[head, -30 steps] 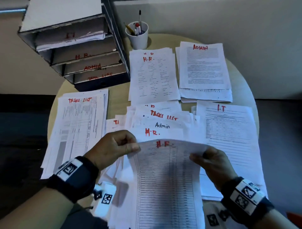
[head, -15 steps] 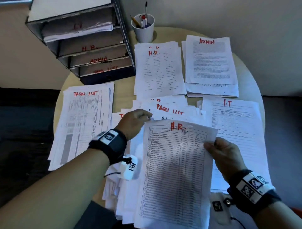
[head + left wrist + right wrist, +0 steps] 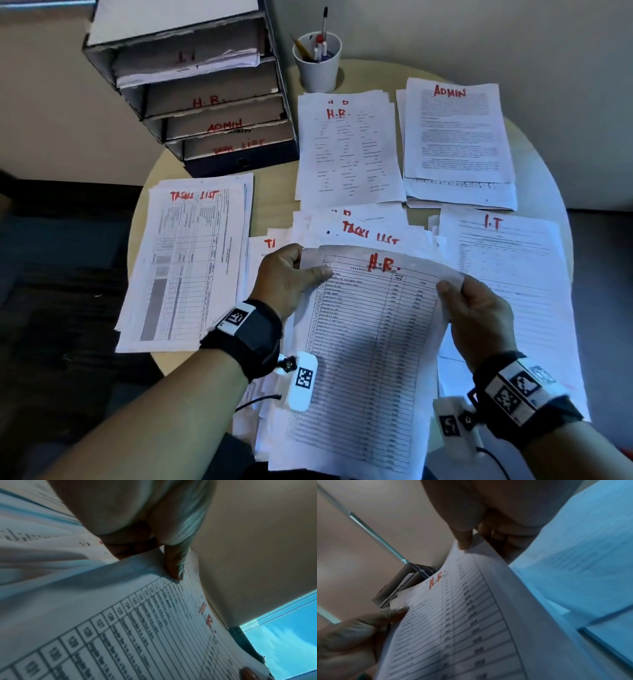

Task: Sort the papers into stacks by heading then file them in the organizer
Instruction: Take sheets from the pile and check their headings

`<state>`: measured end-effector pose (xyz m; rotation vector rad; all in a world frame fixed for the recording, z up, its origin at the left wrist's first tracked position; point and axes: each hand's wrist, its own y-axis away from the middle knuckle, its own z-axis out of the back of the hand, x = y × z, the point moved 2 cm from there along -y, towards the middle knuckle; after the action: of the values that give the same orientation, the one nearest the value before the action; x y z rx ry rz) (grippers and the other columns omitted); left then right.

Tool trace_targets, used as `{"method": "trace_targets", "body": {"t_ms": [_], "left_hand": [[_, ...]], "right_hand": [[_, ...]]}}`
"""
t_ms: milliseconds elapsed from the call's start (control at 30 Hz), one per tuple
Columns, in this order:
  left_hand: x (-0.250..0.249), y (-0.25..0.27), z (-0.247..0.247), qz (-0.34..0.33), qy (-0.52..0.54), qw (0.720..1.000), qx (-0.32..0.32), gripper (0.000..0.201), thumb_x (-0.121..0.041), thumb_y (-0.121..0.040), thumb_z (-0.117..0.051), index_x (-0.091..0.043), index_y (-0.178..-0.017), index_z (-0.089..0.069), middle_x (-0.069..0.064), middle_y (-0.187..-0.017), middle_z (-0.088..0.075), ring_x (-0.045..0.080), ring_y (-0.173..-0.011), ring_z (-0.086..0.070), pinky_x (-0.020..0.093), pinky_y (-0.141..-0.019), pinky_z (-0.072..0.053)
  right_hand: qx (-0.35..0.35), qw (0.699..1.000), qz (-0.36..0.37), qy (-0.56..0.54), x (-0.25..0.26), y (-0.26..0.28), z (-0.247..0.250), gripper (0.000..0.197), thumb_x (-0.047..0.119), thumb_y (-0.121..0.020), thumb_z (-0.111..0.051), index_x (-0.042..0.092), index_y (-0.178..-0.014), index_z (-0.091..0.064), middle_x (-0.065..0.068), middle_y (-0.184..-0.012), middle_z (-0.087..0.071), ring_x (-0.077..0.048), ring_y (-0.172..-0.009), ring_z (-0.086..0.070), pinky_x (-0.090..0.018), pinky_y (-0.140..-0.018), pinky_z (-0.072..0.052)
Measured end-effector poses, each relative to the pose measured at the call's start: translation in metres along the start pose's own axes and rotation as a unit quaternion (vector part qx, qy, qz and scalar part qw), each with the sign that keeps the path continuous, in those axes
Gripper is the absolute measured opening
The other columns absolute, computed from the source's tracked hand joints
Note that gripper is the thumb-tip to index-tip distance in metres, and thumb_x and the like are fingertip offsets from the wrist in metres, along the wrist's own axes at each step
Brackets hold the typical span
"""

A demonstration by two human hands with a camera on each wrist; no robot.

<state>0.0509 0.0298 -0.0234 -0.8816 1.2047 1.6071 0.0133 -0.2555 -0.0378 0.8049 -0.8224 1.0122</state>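
At the far left of the round tabletop [image 3: 274,192] I see the organizer [image 3: 191,89], a dark stack of four trays marked in red from top to bottom I.T, H.R., ADMIN and TASK LIST; the top tray already holds papers. Just in front of the organizer lies the TASK LIST stack [image 3: 186,263], its near edge hanging past the tabletop's rim. To the right of the organizer stands a white cup [image 3: 318,63] with pens in it, and in front of that cup lies the H.R. stack [image 3: 347,150]. Nearer to me than the H.R. stack is the unsorted pile [image 3: 370,229], sheets fanned so that a TASK LIST heading shows. Over that pile I hold the H.R. sheet [image 3: 370,342], a ruled table with the heading in red, lifted and bowed. My left hand [image 3: 286,277] pinches its upper left corner, thumb on top and fingers curled beneath, which the left wrist view confirms. My right hand [image 3: 476,315] pinches the upper right edge the same way, thumb on the printed face. Right of the H.R. stack lies the ADMIN stack [image 3: 455,137], and in front of that, right of the unsorted pile, lies the I.T stack [image 3: 507,274], partly under my right hand.
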Motion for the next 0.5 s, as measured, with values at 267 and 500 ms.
{"method": "trace_targets", "body": {"t_ms": [267, 500], "left_hand": [[0.003, -0.008, 0.014, 0.011, 0.01, 1.0, 0.02, 0.007, -0.015, -0.093, -0.068, -0.012, -0.092, -0.075, -0.004, -0.089, -0.073, 0.007, -0.078, -0.063, 0.022, -0.075, -0.05], [-0.024, 0.035, 0.02, -0.048, 0.001, 0.994, 0.094, 0.015, -0.005, -0.086, -0.072, -0.02, -0.083, -0.075, -0.006, -0.083, -0.073, 0.007, -0.081, -0.065, 0.017, -0.077, -0.05]], "right_hand": [[-0.002, 0.991, 0.008, -0.131, -0.014, -0.007, 0.023, 0.034, -0.007, -0.081, -0.062, 0.023, -0.079, -0.077, -0.011, -0.092, -0.074, -0.018, -0.085, -0.065, -0.028, -0.078, -0.051], [0.163, 0.967, 0.02, -0.194, -0.019, 0.015, 0.046, 0.014, -0.011, -0.066, -0.069, 0.003, -0.065, -0.07, -0.002, -0.116, -0.071, -0.023, -0.11, -0.065, -0.026, -0.089, -0.052]]}}
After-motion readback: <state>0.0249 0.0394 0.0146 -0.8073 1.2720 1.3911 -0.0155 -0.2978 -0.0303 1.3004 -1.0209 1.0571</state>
